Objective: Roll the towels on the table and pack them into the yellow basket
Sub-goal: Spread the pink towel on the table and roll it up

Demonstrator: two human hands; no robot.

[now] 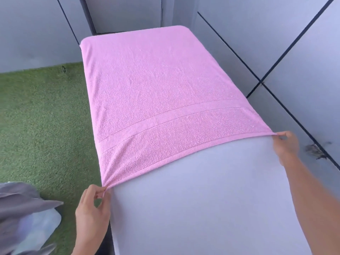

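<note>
One pink towel [156,100] lies spread flat along a white table [202,199], covering its far part and reaching the far edge, while the near part of the tabletop shows bare. Its near hem runs across the table from left to right, with a woven band just beyond it. Both near corners are held: the left hand [92,208] pinches the near-left corner between thumb and fingertips at the table's left edge, and the right hand [285,144] grips the near-right corner at the right edge, its fingers curled around the cloth. The hem is drawn taut between them. Green artificial turf [40,116] covers the floor on the left, grey wall panels [276,43] stand to the right and far side, and grey clothing [24,208] shows at the near left.
</note>
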